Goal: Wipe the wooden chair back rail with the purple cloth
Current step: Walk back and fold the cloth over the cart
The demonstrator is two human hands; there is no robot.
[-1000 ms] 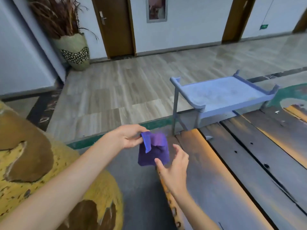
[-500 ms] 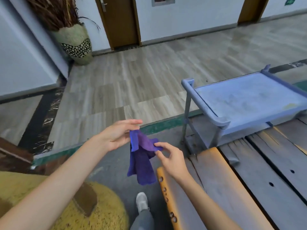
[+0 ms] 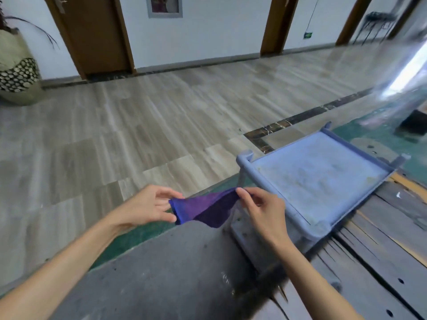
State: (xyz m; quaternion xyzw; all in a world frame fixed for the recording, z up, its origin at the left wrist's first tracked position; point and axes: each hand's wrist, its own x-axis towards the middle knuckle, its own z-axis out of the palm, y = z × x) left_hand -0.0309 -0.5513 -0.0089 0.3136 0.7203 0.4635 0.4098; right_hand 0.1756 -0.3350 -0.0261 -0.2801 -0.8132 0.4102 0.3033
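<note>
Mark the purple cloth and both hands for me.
purple cloth (image 3: 209, 210): head view, middle of the stretched fabric.
left hand (image 3: 145, 206): head view, back of the hand, pinching the cloth's left end.
right hand (image 3: 265, 210): head view, back of the hand, pinching the cloth's right end.

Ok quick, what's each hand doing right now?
Left hand: pinching one end of the purple cloth.
Right hand: pinching the cloth's other end.
</note>
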